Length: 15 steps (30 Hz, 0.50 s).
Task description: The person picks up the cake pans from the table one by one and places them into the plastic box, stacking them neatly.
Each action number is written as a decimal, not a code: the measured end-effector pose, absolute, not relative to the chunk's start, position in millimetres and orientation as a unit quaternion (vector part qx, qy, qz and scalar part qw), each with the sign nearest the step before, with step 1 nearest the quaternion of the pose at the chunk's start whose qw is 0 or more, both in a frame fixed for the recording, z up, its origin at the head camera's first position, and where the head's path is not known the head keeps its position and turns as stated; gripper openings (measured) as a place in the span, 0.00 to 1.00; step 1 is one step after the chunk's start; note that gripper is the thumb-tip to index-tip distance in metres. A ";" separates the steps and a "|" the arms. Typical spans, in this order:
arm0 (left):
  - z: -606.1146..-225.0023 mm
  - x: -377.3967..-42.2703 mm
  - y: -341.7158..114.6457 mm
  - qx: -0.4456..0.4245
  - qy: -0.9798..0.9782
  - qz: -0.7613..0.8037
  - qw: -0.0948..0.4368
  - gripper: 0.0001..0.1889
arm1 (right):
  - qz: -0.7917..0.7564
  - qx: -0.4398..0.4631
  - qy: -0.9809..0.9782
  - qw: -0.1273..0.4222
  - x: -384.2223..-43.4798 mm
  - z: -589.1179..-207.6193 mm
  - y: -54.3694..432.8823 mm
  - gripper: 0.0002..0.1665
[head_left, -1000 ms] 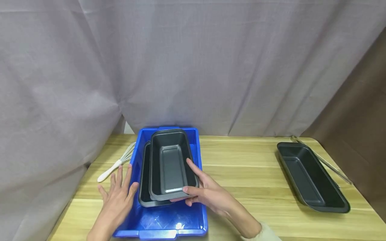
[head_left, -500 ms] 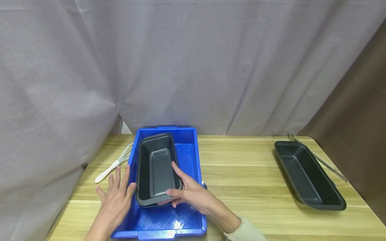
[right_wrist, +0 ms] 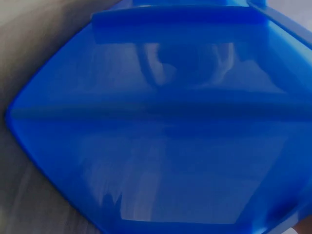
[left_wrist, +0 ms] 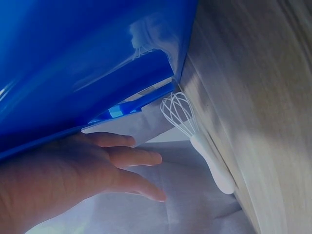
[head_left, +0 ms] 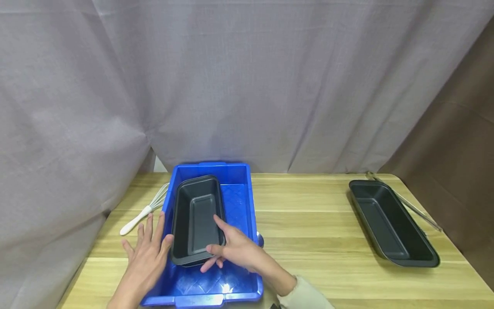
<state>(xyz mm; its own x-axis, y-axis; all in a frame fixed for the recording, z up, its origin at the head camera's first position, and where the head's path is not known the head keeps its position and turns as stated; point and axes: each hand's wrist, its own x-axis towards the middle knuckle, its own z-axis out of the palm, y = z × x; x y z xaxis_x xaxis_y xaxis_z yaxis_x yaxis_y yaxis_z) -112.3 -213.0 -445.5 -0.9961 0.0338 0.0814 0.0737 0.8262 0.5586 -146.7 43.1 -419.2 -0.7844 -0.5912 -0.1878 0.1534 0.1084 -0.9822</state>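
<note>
One dark loaf pan (head_left: 200,218) stands inside the blue tray (head_left: 235,206), toward its left side, and what matters is how it lies against the right hand (head_left: 243,253). From that hand's fingers the pan stretches away to the left and forward, so they meet only its near right corner. Its long axis runs away from the person, roughly along the tray's length, with one short end facing the body. One digit reaches up along the right long side, another lies over the rim at the corner, and others show below the near end. I cannot tell whether they pinch the pan or merely touch it: the right wrist view is filled mostly by blue plastic and does not show the contact.

The left hand (head_left: 144,253) is spread at the tray's left rim, just beside the pan's left long side, its thumb toward the pan and apparently not on it. The right hand is therefore the nearer, being at the corner itself. Bare tray floor shows to the right of the pan and before its near end. A whisk (head_left: 143,213) lies on the counter (head_left: 301,210) just outside the tray's left wall.
</note>
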 end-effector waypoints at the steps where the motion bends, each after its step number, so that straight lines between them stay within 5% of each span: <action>1: -445.5 -112.2 -213.1 -0.028 -0.955 -0.293 0.033 0.37 | -0.636 -0.160 0.702 0.278 -145.8 -419.2 42.4 0.53; 15: -444.2 -113.5 -211.5 -0.024 -0.957 -0.287 0.028 0.38 | -0.569 -0.168 0.788 0.165 -133.1 -421.3 32.2 0.57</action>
<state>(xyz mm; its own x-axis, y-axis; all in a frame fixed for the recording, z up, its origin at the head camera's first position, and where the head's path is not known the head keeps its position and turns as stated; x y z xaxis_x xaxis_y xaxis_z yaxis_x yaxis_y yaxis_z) -113.5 -211.5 -444.2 -0.9974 0.0291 0.0666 0.0610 0.8340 0.5484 -133.1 32.2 -421.3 -0.8896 -0.4516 -0.0691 -0.0765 0.2963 -0.9520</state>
